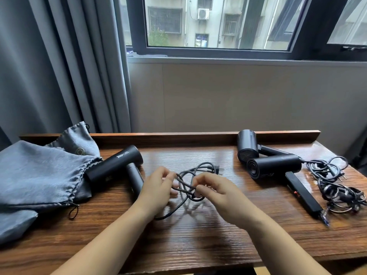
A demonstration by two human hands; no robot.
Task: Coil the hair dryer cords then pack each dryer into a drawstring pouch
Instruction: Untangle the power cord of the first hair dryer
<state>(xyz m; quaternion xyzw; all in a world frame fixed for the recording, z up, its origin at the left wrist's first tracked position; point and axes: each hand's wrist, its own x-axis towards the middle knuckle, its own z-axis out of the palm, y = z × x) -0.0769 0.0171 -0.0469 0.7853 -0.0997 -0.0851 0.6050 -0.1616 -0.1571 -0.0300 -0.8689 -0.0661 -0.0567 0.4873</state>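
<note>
Both your hands are over the middle of the wooden table (198,245), working the cord (186,183) of the nearest hair dryer (117,165). Your left hand (156,187) has its fingers curled round the loops on the left side, and your right hand (216,192) pinches the strands where they cross, thumb and fingertips pressed together on the cord. The loops stand up loosely between your hands, with the plug (217,169) pointing away to the right, just past your right fingers. One strand trails down toward you beneath your left wrist.

That dryer lies on its side to the left of your hands. Its barrel runs diagonally, one end toward the far wall, the other end toward the mouth of the grey drawstring pouch (39,175) and just at its gathered opening. Its handle points back toward you, passing behind your left hand. A second pouch (79,141) sits behind the first, against the raised back edge of the table.

Off to your right, two more dryers (274,163) lie close together, barrels facing you and slightly left. The nearer one's handle stretches toward the right front edge. Beside them lies a tangle of cords (335,181), uncoiled, well apart from your hands.
</note>
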